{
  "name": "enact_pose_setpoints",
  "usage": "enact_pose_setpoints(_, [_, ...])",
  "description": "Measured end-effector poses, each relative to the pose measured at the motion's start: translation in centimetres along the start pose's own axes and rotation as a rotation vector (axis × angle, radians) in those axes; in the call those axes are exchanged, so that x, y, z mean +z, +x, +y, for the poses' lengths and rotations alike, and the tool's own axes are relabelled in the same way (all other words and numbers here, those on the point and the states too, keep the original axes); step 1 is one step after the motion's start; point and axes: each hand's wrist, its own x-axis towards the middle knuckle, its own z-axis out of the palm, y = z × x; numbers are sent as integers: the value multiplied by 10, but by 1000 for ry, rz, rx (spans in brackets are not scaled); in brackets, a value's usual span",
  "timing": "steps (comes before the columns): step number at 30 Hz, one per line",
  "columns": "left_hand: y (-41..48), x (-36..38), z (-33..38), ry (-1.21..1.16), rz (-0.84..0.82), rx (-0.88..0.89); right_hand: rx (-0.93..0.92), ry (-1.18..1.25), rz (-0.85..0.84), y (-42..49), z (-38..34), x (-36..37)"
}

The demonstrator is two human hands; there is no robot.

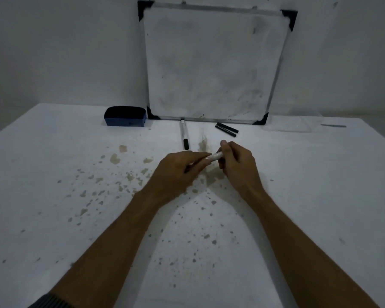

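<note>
Two hands share one whiteboard marker (216, 156) at frame centre: left hand (176, 170) curls round its barrel, right hand (236, 163) grips the far end (cap hidden). A jerky pull could smear ink on the table (53, 196).

Straight ahead of your left hand (178, 170), at 12 o'clock, a marker (184, 135) lies on the surface (53, 196). Behind it the board (211, 63) stands against the wall. At 1 o'clock from your right hand (236, 163), two black pieces (226, 129) lie close together. An eraser (125, 118) sits at 11 o'clock. From 3 through 6 to 9 o'clock the surface lies open.
</note>
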Motion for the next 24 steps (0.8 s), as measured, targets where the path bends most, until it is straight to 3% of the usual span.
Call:
enact_pose_setpoints(3, [-2, 4, 6, 190, 43, 132, -85, -193, 104, -4, 1, 3])
enact_pose_setpoints(9, [0, 7, 15, 225, 74, 253, -70, -286, 152, -7, -1, 1])
enact_pose_setpoints(14, [5, 6, 19, -24, -70, 162, -123, -191, 141, -9, -3, -3])
enact_pose_setpoints(19, [3, -7, 13, -477, -389, -339, -293, -260, 44, -15, -3, -9])
enact_pose_setpoints(21, [-1, -9, 10, -517, -355, -365, -184, -196, 37, -15, -5, -4])
enact_pose_setpoints(24, [-2, -5, 8, -333, -181, -227, -16, -226, 16, -10, -2, 1])
